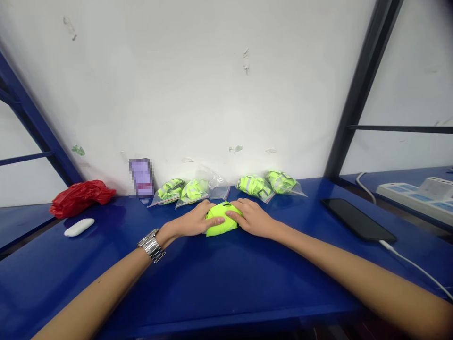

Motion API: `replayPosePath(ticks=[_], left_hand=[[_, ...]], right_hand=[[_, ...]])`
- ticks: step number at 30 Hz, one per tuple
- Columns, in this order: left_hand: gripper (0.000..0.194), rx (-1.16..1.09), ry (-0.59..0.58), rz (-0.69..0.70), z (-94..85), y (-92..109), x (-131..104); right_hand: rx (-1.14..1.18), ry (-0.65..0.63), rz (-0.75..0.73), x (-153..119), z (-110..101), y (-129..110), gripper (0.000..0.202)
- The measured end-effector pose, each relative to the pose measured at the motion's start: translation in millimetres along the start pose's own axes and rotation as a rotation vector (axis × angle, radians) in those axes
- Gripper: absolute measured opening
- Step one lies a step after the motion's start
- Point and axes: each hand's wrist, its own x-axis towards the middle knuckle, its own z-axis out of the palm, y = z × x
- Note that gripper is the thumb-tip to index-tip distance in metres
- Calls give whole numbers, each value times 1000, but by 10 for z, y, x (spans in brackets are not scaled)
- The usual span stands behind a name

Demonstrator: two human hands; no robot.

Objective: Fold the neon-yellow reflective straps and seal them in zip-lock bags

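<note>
Head view, left hand [196,219], right hand [255,217], neon-yellow bundle [222,228] held between

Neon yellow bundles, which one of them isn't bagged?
The bundle between the left hand and right hand: its fabric is bare, while the other four bundles lie in clear plastic bags near the wall.

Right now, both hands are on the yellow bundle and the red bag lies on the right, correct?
Not quite: the head view shows the red bag on the left. The left hand and right hand are indeed on the yellow bundle.
</note>
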Motion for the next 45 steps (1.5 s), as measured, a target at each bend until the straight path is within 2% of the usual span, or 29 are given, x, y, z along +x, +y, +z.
replayPosePath(ticks=[3,7,10,14,18,23,26,33,39,45], left_hand=[[56,80,16,6,54,-33,13],[55,181,58,81,171,32,-47],[53,198,-15,131,215,105,-103],[61,150,-126,139,156,186,-112],[67,62,-172,175,46,254,-48],[68,67,-219,47,-38,289,59],[66,61,-238,26,-55,304,90],[82,72,-172,63,18,419,23],[67,211,-61,76,184,399,19],[59,329,-55,66,211,387,56]], right_hand=[[16,-88,64,108,-3,36,49],[57,-142,115,114,-49,64,51],[113,-191,151,71,-90,80,54],[165,-227,169,44,-106,97,59],[159,-205,186,35,-86,111,60],[141,-225,226,28,-55,133,64],[138,-210,231,26,-34,141,63],[122,-177,251,7,0,139,63],[126,-155,297,17,7,125,56],[237,-162,310,16,-42,92,59]])
